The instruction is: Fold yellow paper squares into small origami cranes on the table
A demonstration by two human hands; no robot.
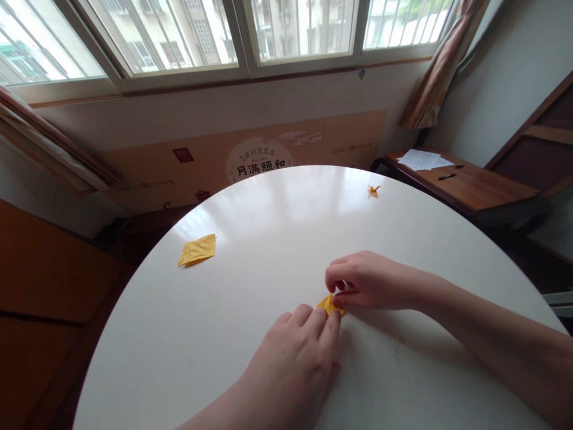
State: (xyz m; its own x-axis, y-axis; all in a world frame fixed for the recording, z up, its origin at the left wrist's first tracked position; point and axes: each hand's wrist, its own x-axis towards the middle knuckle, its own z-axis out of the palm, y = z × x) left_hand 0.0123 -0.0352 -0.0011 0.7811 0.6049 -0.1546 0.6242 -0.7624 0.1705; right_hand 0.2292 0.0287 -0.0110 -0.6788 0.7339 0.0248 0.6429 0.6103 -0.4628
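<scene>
A small folded piece of yellow origami paper (328,303) lies on the white table, partly hidden by my fingers. My left hand (307,340) comes in from below, its curled fingertips pressing the near edge of the paper against the tabletop. From the right, my right hand (358,279) bends over the paper's far side; its thumb touches the paper and the fingers are curled above it. A crumpled sheet of yellow paper (197,249) sits toward the table's left edge. Near the far right edge rests a small folded orange-yellow paper crane (374,191).
The round white table (268,227) has a curved far edge facing a barred window (188,36). A wooden side table (483,182) with white papers (423,159) stands beyond it at right. Long printed cardboard (304,140) leans under the window.
</scene>
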